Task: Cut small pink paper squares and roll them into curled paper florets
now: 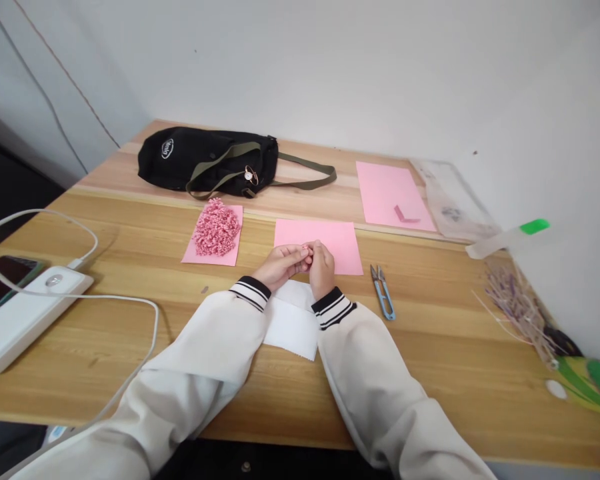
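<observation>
Both hands meet above the near edge of a pink sheet of paper (337, 247) in the middle of the table. My left hand (283, 263) is closed in a pinch, its fingertips touching those of my right hand (322, 270), also closed. Between the fingertips shows a small pinkish thing (306, 248), too small to name and mostly hidden. Under the wrists lies a folded white paper (293, 330). To the left, a heap of pink beaded stamens (216, 229) rests on a smaller pink sheet (193, 253). Blue-handled thread snips (383, 293) lie to the right.
A black bag (175, 160) with olive straps lies at the back. Behind on the right are another pink sheet (380, 190) and a clear plastic sleeve (445, 193). Dried stems (517, 307) lie along the right edge. A white power strip (30, 320) with a cable is at left.
</observation>
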Motion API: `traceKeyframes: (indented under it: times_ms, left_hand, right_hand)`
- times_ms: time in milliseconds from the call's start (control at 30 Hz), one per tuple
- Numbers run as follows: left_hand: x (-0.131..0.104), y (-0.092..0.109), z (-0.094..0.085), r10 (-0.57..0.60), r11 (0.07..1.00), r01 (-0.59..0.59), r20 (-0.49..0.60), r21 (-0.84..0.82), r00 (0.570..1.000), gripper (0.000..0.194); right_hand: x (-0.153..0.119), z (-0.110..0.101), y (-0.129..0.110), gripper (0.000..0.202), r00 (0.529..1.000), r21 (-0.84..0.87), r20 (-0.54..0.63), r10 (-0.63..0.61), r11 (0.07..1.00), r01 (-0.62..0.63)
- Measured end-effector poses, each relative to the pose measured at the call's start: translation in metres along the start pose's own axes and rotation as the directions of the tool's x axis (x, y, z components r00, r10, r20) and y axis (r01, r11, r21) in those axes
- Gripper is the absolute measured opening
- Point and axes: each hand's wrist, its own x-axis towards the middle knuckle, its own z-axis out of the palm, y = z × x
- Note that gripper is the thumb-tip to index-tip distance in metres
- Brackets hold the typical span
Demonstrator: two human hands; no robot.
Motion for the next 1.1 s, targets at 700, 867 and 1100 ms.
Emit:
traceKeyframes:
  times_ms: [700,867,1100]
  left_hand:
    - [-0.016,0.000,-0.002,-0.038,0.958,-0.016,-0.182,-0.286,0.983,0.019]
    - [-0.015,0.000,-0.002,-0.032,0.963,-0.009,-0.145,-0.271,0.989,0.019]
    - [-0.010,-0.001,-0.003,0.005,0.976,-0.032,-0.121,-0.217,0.993,0.025]
  right_hand:
    - [-0.023,-0.019,0.010,0.031,0.963,-0.128,0.117,-0.243,0.958,0.258]
    - [-0.022,-0.018,0.008,0.030,0.949,-0.114,0.133,-0.285,0.947,0.300]
    - [-0.018,-0.009,0.006,0.033,0.964,-0.150,0.049,-0.263,0.952,0.267]
